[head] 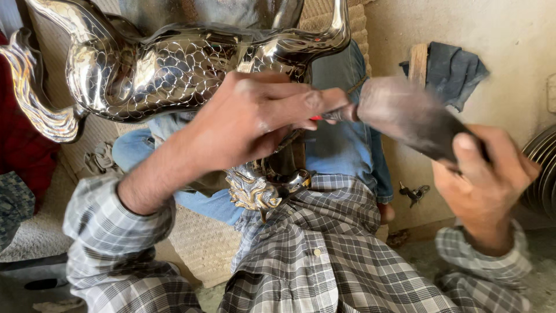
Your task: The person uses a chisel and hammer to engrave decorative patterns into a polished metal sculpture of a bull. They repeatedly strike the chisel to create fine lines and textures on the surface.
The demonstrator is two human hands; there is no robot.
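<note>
A large shiny silver metal sculpture (162, 64) with an engraved scale pattern and curled ends rests across my lap; its lower lion-like head (255, 191) points down by my shirt. My left hand (255, 116) is closed around a thin tool with a red grip (330, 115), pressed against the sculpture. My right hand (483, 179) grips a dark mallet (405, 113), blurred by motion, with its head next to the end of the thin tool.
I sit in a plaid shirt and blue jeans on a woven mat (200, 243). A dark cloth (452, 69) hangs on the wall at the right above a small bunch of keys (414, 192). Ribbed metal discs (544, 174) stand at the far right.
</note>
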